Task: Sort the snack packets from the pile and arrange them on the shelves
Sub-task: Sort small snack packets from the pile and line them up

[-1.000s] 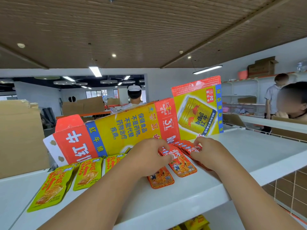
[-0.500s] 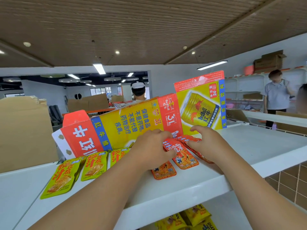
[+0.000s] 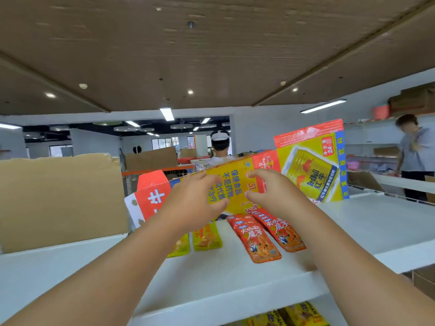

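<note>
Your left hand (image 3: 195, 203) is up off the shelf with the fingers loosely curled; I only see the back of it, so I can't tell if anything's tucked in the palm. Your right hand (image 3: 275, 194) is just beside it, fingers bent and relaxed, nothing pinched that I can see; both sit right in front of the flattened Red Bull carton (image 3: 310, 165), and I can't say if the fingertips touch it.

Below them the red snack packets (image 3: 259, 238) lie fanned and overlapping on the white top shelf (image 3: 235, 278), with the yellow snack packets (image 3: 207, 238) just to their left, partly under your left forearm.

What I'd worry about: that carton looks like it's only propped upright, so a nudge could tip it onto your rows or off the back; glossy pouches probably slide easily, so dragging a forearm back could sweep the yellows out of line or push a red one toward the front edge; more yellow packets (image 3: 294, 316) sit on the shelf below, so a dropped one mixes right in.
</note>
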A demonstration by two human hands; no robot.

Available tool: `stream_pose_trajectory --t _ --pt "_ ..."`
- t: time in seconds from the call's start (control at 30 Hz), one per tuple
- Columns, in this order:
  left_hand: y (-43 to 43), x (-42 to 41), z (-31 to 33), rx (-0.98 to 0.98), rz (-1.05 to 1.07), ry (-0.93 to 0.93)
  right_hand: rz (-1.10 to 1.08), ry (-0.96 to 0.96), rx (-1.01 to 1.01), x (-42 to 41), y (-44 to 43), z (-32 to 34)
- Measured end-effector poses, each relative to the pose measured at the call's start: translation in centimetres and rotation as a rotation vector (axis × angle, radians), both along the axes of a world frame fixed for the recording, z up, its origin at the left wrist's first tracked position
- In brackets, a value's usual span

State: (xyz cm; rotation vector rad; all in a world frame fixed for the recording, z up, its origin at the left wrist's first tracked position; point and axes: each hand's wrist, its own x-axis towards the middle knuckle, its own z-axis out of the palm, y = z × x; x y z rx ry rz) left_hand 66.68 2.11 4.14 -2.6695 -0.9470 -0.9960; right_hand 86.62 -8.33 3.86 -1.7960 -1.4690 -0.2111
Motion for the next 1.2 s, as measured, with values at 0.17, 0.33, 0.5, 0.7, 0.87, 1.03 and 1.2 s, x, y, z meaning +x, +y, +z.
stream_pose_trajectory --t 0.17,0.33,0.5,0.7,0.87,1.03,1.2 --pt "1.6 -5.8 1.1 -0.04 0.071 -0.059 0.058 -0.077 -0.021 -4.7 2.7 2.3" --pt "3.8 -14.6 0.7 -0.12 0.16 -0.121 0.148 -0.085 -0.031 -12.4 6.8 2.9" --pt "6.2 -24.8 -1.4 -0.184 0.326 -0.117 0.25 -0.116 -0.086 -22.1 10.4 2.1" --pt "8.5 -35.6 -3.0 -0.229 0.408 -0.113 0.322 -0.173 -0.199 -32.5 14.9 2.1" --pt "9.7 -44.1 -3.4 -0.241 0.443 -0.149 0.384 -0.158 -0.241 -41.2 17.4 1.9" --pt "10.5 -50.9 -3.9 -0.225 0.446 -0.171 0.437 -0.164 -0.283 -48.2 19.6 1.0" --pt "10.6 -55.7 -4.8 -0.264 0.521 -0.071 0.508 -0.192 -0.308 -53.3 21.9 0.1"
